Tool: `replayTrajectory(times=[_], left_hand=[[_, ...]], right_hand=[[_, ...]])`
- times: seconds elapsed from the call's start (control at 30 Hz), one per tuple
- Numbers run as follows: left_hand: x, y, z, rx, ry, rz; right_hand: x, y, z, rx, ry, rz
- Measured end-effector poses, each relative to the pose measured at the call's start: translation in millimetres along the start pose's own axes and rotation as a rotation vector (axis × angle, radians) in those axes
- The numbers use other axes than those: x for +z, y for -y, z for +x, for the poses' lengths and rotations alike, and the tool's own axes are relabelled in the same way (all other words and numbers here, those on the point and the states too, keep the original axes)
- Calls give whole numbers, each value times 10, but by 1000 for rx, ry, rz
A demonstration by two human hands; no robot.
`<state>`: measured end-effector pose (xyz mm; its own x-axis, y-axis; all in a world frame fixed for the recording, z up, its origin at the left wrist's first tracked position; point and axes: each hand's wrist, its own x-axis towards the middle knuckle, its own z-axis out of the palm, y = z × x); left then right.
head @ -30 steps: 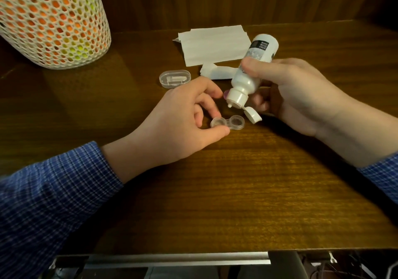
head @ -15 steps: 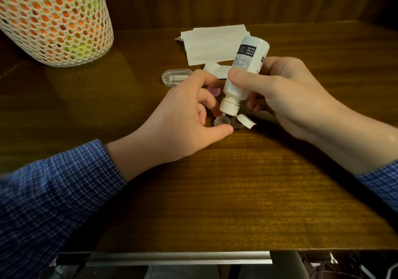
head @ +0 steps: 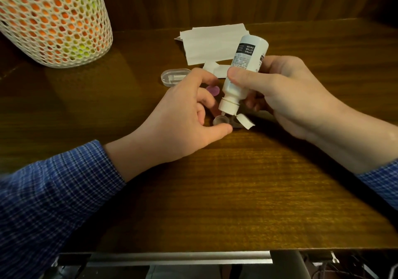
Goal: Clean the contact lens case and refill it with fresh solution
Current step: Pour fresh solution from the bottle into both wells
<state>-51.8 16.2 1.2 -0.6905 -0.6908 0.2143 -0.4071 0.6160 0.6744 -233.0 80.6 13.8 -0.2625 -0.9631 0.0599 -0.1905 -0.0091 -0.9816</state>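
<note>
Right hand (head: 286, 93) grips an inverted white plastic solution bottle (head: 243, 71), nozzle over the clear twin-well lens case (head: 221, 120). Left hand (head: 183, 119) pinches that case on the brown wooden table (head: 237, 192).

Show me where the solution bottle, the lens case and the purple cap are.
solution bottle (head: 243, 71): head view, on its white body.
lens case (head: 220, 120): head view, on the open left well.
purple cap (head: 213, 90): head view, on its visible top.

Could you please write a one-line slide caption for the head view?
Right hand tips the solution bottle over the lens case, steadied by the left hand.
</note>
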Motion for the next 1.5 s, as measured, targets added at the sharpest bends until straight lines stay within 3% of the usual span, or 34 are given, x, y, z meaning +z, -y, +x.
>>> replayTrajectory(times=[0.4,0.5,0.73,1.03,1.33,1.4,1.5], left_hand=[[5,28,-5,22,68,-22],[2,-12,-16,30,15,-7],[-37,-129,-15,232,-317,-63],[-47,-91,-12,251,-345,-180],[-80,-94,29,71,-396,-503],[-100,-81,42,72,-457,-466],[-95,-73,8,233,-546,-262]], right_hand=[[-82,113,18,286,93,605],[-104,129,11,325,115,704],[-84,111,-14,340,230,803],[-84,120,-16,370,221,866],[-130,118,-10,351,258,934],[-136,115,-17,350,267,926],[-145,115,-21,347,259,934]])
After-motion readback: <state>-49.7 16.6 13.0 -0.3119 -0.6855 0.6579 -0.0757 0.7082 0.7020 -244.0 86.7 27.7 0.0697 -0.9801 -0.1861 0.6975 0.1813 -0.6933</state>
